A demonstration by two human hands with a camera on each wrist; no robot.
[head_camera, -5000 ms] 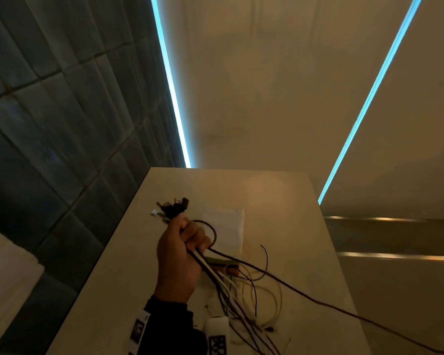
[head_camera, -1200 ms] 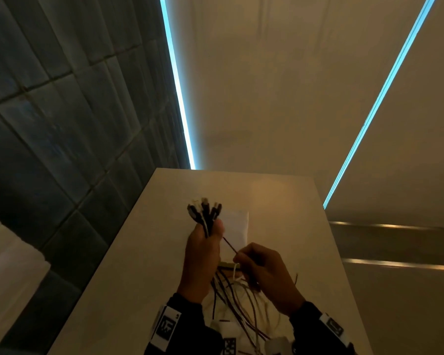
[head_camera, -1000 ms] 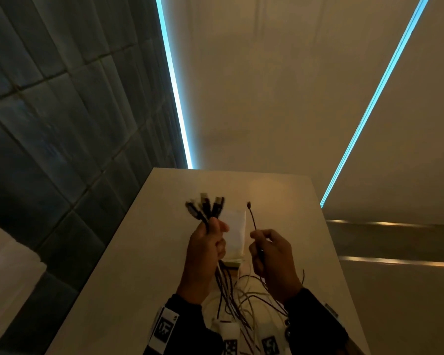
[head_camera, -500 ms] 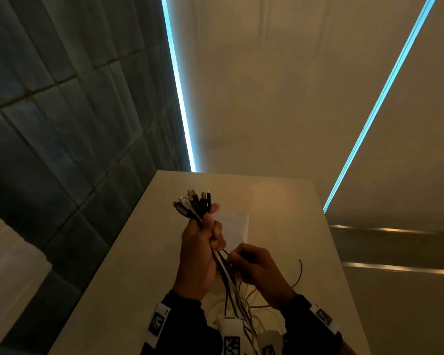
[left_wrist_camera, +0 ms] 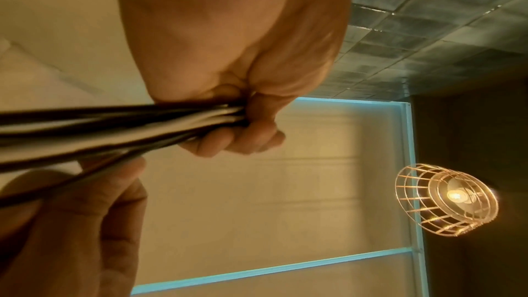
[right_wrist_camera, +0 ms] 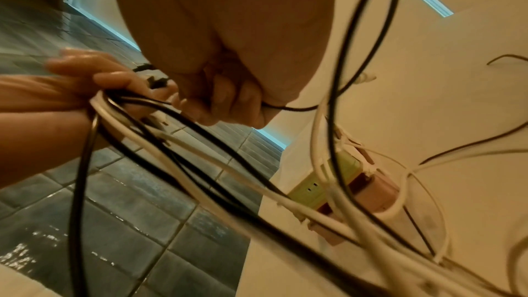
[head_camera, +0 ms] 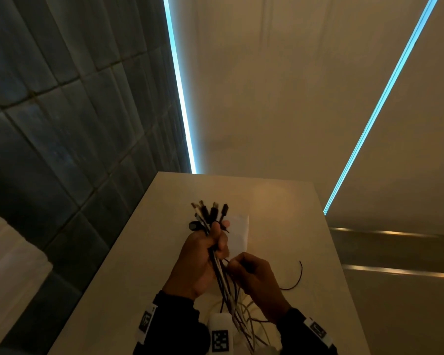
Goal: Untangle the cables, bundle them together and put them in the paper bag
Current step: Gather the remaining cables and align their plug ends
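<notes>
My left hand (head_camera: 215, 242) is raised over the table and grips a bundle of black and white cables (head_camera: 224, 283); their plugs (head_camera: 210, 211) fan out above the fist. In the left wrist view its fingers (left_wrist_camera: 243, 130) are curled tight round the cables (left_wrist_camera: 114, 125). Just below it, my right hand (head_camera: 232, 265) pinches a thin black cable (right_wrist_camera: 291, 108), whose loose end (head_camera: 299, 275) curls off to the right. The remaining cable lengths (head_camera: 241, 319) hang in loose loops toward the table. A white paper bag (head_camera: 241, 231) lies flat on the table behind the hands.
The pale table (head_camera: 267, 201) is narrow, with a dark tiled wall (head_camera: 75, 124) along its left edge. A green and pink block (right_wrist_camera: 342, 180) with cables round it sits on the table under the hands. A wire-cage lamp (left_wrist_camera: 445, 198) hangs overhead.
A second ago my right hand held a thin cable end up beside the plugs. It has since dropped below the left fist and pinches the cable there. The left hand keeps gripping the bundle.
</notes>
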